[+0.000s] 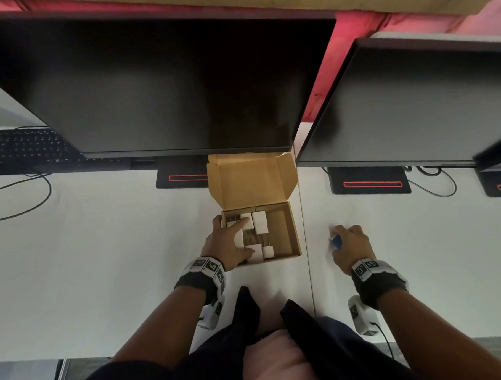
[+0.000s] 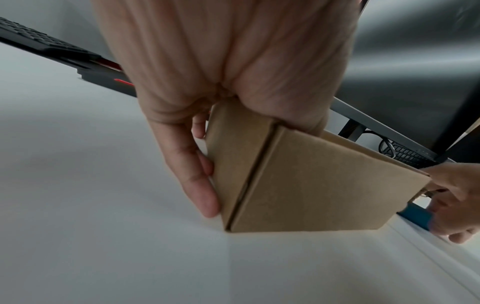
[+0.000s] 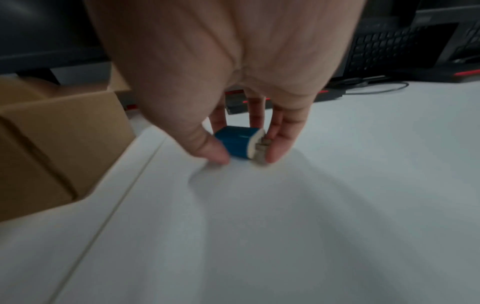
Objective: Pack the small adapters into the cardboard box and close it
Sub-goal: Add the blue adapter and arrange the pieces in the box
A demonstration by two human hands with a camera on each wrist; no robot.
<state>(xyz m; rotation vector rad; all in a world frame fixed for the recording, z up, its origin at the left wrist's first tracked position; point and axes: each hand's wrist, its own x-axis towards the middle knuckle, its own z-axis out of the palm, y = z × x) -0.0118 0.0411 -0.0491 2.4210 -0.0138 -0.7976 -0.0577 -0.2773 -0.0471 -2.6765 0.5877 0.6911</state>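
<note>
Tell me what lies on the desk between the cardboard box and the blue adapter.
Only bare white desk, crossed by a thin seam. The head view shows it between the cardboard box and the blue adapter.

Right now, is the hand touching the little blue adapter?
Touching. The right wrist view shows the right hand pinching the blue adapter between thumb and fingertips, on the white desk.

The left hand (image 1: 224, 242) reaches forward from a banded wrist, palm wrapped over a box corner, fingers (image 2: 192, 174) pressed flat down its side, thumb along the near edge. The right hand (image 1: 350, 244) is lowered, thumb and fingertips (image 3: 275, 148) pinching a small blue object.
</note>
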